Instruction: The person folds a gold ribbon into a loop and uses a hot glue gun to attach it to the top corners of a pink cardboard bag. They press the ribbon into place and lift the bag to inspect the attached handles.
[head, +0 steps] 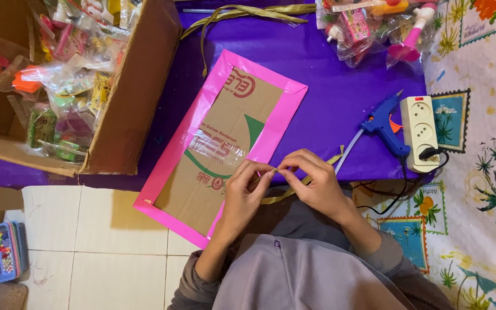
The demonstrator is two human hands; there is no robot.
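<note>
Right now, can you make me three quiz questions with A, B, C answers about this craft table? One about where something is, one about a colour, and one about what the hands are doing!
1. Where is the glue gun?
A. Inside the cardboard box
B. On the purple sheet beside the white power strip
C. On the tiled floor

2. What colour is the border on the flat cardboard panel?
A. Pink
B. Green
C. Yellow

3. What are the two hands doing?
A. Resting flat and empty
B. Holding the glue gun
C. Pinching a thin gold ribbon together

Answers: 1 B, it lies on the purple sheet next to the power strip. 2 A, pink strips edge the panel. 3 C, the left hand and right hand meet on the gold ribbon.
</note>
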